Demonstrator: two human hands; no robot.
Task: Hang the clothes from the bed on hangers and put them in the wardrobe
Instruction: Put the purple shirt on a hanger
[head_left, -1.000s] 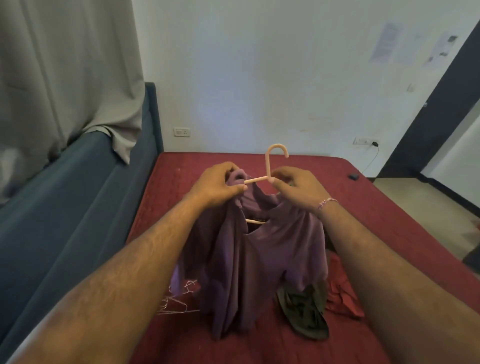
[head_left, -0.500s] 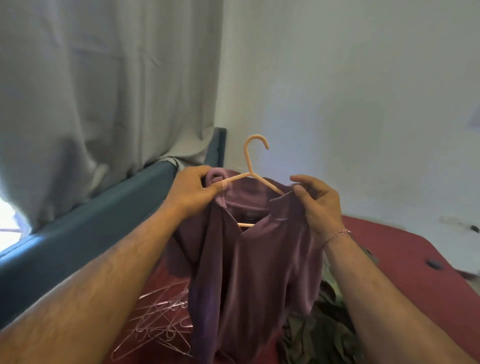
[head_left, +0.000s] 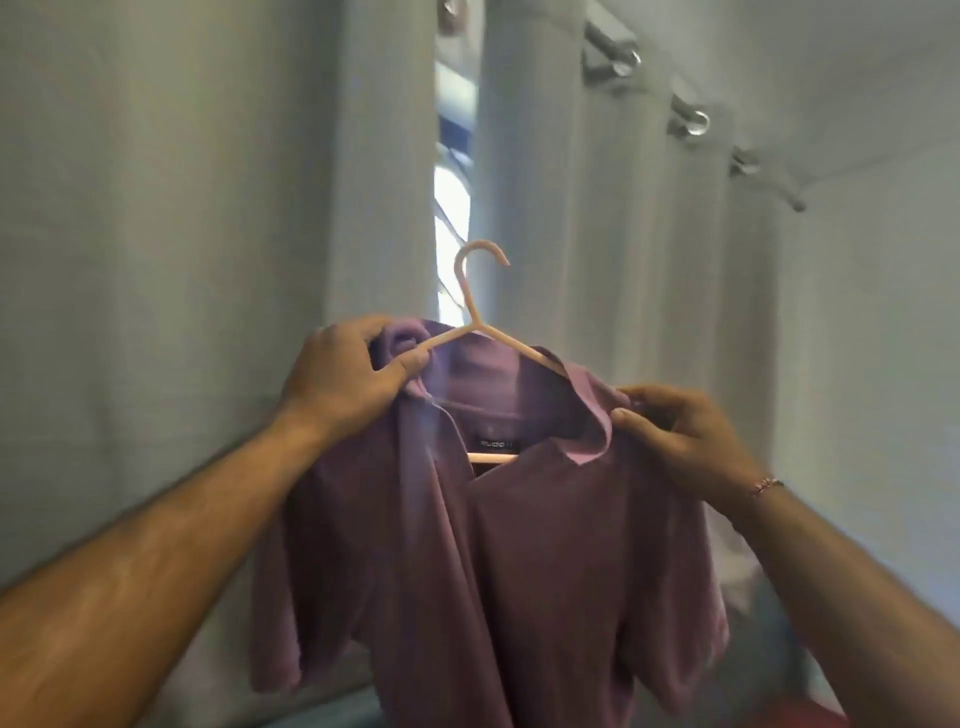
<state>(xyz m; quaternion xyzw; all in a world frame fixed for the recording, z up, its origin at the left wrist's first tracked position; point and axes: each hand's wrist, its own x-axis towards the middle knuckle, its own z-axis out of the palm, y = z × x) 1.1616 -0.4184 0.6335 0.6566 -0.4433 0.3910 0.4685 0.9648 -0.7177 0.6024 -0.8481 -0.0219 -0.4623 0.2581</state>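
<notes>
Curtain (head_left: 182, 260) bkgd, shirt (head_left: 545, 545) on hanger (head_left: 470, 291)

A purple shirt (head_left: 545, 545) covers most of a pale hanger (head_left: 480, 312), leaving only its hook, parts of both sloping arms and a short stretch of crossbar in sight. The shirt's hem runs off the bottom edge. Its collar label (head_left: 496, 443) is too blurred to read. Both forearms are cut off by the lower corners.
</notes>
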